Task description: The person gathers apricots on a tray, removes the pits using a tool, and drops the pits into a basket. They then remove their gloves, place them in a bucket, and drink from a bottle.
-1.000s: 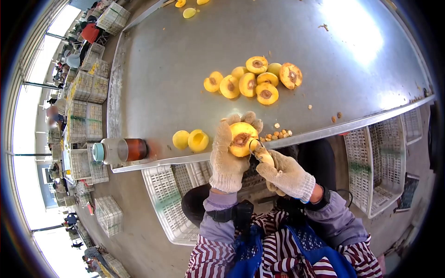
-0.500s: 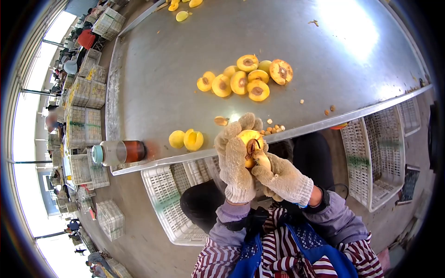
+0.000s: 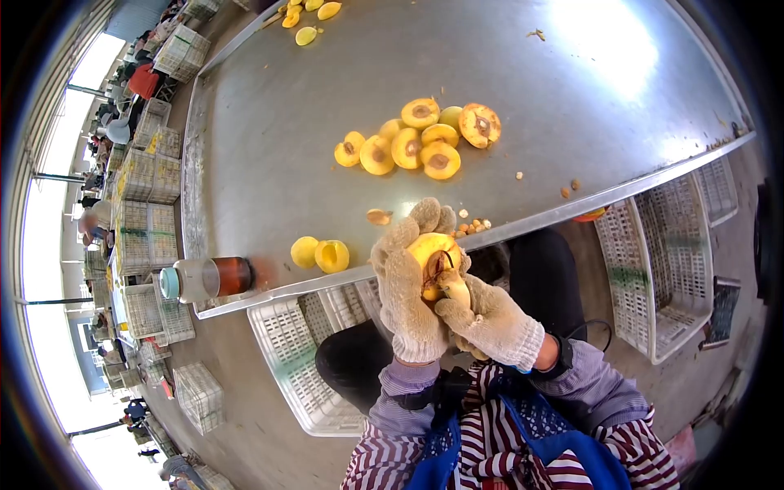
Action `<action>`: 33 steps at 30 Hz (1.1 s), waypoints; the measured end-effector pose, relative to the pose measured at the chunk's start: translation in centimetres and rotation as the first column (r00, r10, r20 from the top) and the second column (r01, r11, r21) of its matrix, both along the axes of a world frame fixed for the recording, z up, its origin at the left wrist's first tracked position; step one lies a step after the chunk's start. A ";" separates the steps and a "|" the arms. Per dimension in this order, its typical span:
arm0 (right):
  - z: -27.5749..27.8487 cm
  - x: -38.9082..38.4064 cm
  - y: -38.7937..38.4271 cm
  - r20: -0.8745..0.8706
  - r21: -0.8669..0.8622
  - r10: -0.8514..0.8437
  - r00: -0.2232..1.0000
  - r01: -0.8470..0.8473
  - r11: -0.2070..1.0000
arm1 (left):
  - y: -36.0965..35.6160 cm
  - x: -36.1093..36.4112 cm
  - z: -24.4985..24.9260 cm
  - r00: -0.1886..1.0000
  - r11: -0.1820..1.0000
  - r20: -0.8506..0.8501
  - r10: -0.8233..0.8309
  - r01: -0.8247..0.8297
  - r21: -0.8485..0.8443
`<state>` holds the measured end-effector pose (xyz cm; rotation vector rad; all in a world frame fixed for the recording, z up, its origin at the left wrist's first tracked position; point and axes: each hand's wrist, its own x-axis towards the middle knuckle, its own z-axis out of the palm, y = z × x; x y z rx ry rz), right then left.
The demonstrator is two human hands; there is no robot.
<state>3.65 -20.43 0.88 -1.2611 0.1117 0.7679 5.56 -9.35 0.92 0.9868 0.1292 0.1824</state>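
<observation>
My left hand (image 3: 407,286), in a beige knitted glove, is wrapped round a halved yellow peach (image 3: 431,245), cut face toward me. My gloved right hand (image 3: 494,318) grips a small pitting knife (image 3: 454,287) with a pale handle; its thin dark curved blade is in the brown centre of the fruit. The fingers beneath the peach are partly hidden. Just beyond my hands, a loose peach stone (image 3: 379,216) and several small kernels (image 3: 472,228) lie on the metal table (image 3: 286,163). To the left sit two yellow peach pieces (image 3: 331,256), one hollowed.
A pile of peach halves (image 3: 408,147) with stones lies mid-table. A bottle with a teal lid (image 3: 204,279) lies near the left edge. White plastic crates (image 3: 286,359) stand below the table, left and right (image 3: 641,278). Stacked crates (image 3: 151,220) and people are further left.
The view has shifted slightly, so the table things sit a little further left. Both hands stay on the peach and knife; the blade has turned slightly in the fruit.
</observation>
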 end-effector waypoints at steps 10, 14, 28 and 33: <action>0.1 0.2 -1.1 -0.161 0.280 0.157 0.974 -0.108 0.954 | 0.9 0.8 1.9 0.991 0.971 -0.065 -0.115 0.126 0.202; 0.5 1.2 -2.9 -0.287 0.445 0.323 0.902 -0.173 0.879 | 1.2 0.9 2.2 0.986 0.855 -0.079 -0.149 0.169 0.491; -0.3 1.4 -3.1 -0.309 0.502 0.258 0.915 -0.073 0.862 | 1.8 2.1 0.3 0.927 0.615 0.315 -0.206 -0.128 0.778; -1.3 2.0 -2.5 -0.357 0.495 0.272 0.894 -0.066 0.866 | 2.0 1.6 1.2 0.916 0.907 -0.196 -0.349 0.383 0.177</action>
